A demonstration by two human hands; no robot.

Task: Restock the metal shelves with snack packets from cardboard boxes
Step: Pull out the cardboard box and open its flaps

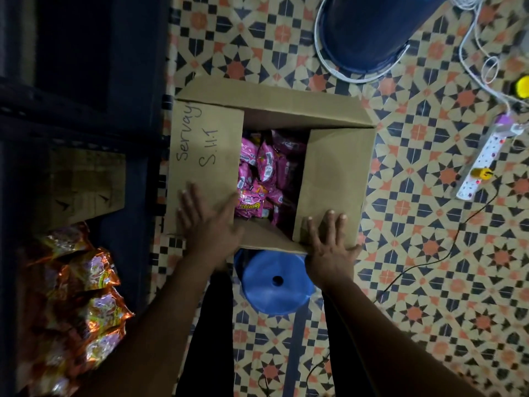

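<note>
Cardboard box (pixel 329 116) sits on the patterned tile floor (pixel 429 282), top flaps partly open, with pink snack packets (pixel 266 173) visible in the gap between the two side flaps. Left flap (pixel 206 156) carries handwritten lettering and lies nearly flat over the box; the left hand (pixel 211 227) rests on its near end with straight, spread fingers (pixel 189 207), gripping nothing. Right flap (pixel 335 181) also lies over the opening; the right hand (pixel 332 247) presses flat on its near corner, fingers (pixel 329 222) extended and holding nothing. The pink packets lie inside the box just beyond and between both hands, not touched by either. A narrow near flap (pixel 272 242) shows between the wrists. Just below the box edge, a blue round stool (pixel 274 282) stands between the forearms. At left, the dark metal shelves (pixel 86 116) hold orange foil snack packets (pixel 94 310) on a lower level and a second brown carton (pixel 86 184) further back. Beyond the box stands a dark blue bucket (pixel 372 32). To the right, a white power strip (pixel 481 161) with cables lies on the floor, well apart from the box.
</note>
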